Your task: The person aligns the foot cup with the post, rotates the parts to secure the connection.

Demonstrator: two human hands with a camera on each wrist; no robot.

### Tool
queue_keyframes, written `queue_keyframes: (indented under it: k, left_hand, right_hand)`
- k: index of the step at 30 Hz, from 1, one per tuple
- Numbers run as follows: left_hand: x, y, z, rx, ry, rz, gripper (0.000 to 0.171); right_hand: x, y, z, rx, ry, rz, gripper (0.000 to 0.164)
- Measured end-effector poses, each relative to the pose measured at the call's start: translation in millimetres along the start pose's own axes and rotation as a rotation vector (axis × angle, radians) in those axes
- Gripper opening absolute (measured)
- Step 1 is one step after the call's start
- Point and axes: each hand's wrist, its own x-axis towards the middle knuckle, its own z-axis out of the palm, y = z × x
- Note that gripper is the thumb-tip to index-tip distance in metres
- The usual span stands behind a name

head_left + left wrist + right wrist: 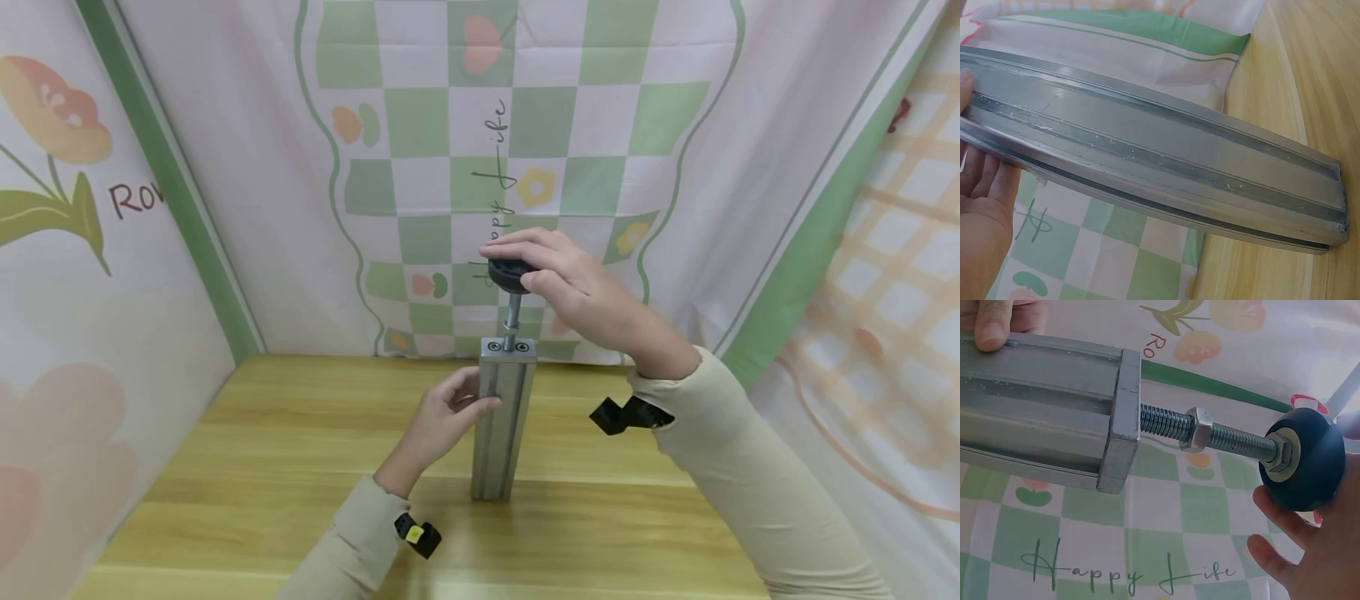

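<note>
An aluminium profile (501,442) stands upright on the wooden table, with an end plate (1120,422) on top. My left hand (442,421) grips its upper part from the left, thumb on the near face; some fingers are hidden behind it. Out of the plate rises the threaded rod of a levelling foot (1307,462), its dark round rubber pad uppermost. A hex nut (1197,430) sits partway along the rod, apart from the plate. Over the pad lies my right hand (581,279), holding it with fingers across the top and thumb at its near side.
The wooden table (300,450) meets a hanging checked cloth (420,187) close behind the profile. Printed cloths also hang at the left and right sides. Black camera mounts (630,414) are strapped at both wrists.
</note>
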Motion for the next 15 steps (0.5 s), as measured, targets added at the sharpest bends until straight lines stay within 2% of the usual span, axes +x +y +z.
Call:
queue_keyframes:
  k: [9, 15]
  left_hand:
    - [0.1, -0.1, 0.3, 0.016, -0.002, 0.008, 0.034]
    - [-0.1, -0.1, 0.7, 0.011, 0.0, 0.007, 0.034]
  right_hand:
    - [-1, -2, -1, 0.036, 0.002, 0.044, 0.036]
    - [0, -29, -4, 0.015, 0.053, 0.099, 0.035]
